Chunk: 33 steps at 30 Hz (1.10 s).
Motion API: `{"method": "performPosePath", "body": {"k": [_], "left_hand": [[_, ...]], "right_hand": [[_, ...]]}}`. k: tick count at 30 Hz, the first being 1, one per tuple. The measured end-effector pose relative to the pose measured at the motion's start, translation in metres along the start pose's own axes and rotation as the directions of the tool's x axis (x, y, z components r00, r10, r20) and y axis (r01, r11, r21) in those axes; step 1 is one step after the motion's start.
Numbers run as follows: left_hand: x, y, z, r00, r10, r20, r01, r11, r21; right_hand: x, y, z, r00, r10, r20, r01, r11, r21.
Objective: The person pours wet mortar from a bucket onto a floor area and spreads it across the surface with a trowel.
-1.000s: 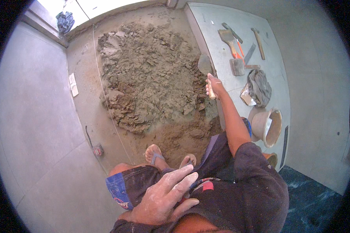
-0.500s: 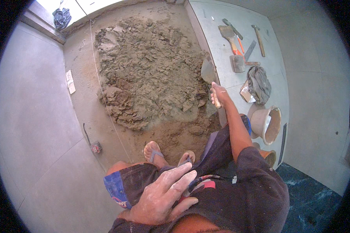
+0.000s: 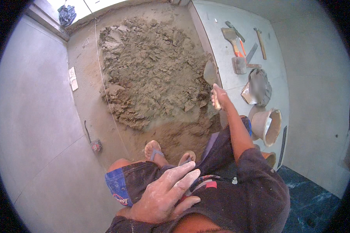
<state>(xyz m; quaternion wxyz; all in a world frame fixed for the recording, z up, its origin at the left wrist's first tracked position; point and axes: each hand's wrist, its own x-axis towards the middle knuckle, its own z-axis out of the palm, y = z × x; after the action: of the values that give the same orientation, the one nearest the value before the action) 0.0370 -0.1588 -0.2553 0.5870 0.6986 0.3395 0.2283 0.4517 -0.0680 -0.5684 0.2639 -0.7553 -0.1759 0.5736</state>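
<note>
Your dull grey trowel juts beyond your right hand, fingers wrapped around its pale handle, your left hand half-open and empty, a bucket right of both, contents unclear

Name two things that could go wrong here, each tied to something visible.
The thin string runs to the left of the left foot, so a careless step might snag it. The right hand holds the trowel beside the light ledge, so its blade could scrape the edge.
</note>
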Motion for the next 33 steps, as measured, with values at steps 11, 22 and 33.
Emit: {"method": "performPosePath", "body": {"k": [11,22,33], "left_hand": [[-0.003,0.001,0.0,0.999,0.036,-0.028,-0.036,0.999,-0.003],[-0.007,-0.001,0.001,0.999,0.036,-0.023,-0.036,0.999,-0.004],[-0.006,0.006,0.002,0.994,-0.072,-0.084,0.074,0.997,0.019]], "right_hand": [[-0.036,0.055,-0.002,0.976,0.175,0.126,-0.166,0.983,-0.077],[-0.005,0.013,0.066,0.72,-0.646,0.254,0.524,0.266,-0.809],[0.111,-0.113,0.107,0.85,-0.524,-0.06,0.129,0.316,-0.94]]}}
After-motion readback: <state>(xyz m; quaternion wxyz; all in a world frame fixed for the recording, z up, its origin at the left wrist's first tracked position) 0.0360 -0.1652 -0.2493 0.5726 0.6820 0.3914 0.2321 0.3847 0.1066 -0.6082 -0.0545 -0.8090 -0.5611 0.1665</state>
